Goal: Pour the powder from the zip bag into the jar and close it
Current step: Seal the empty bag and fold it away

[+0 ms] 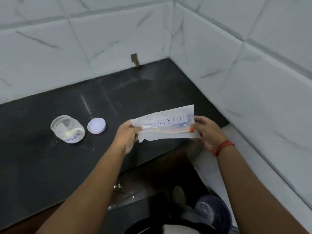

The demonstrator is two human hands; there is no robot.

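Now both hands, left point(127, 135) and right point(206, 132), pinch the bag point(166, 124) ends, its length spanning them; jar point(67, 129) nearer the left.

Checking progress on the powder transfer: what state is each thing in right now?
zip bag: held flat in the air, looks emptied, slider at its right end
jar: upright on the counter, open, some white powder inside
lid: off, lying beside the jar
left hand: grips the bag's left end
right hand: grips the bag's right end
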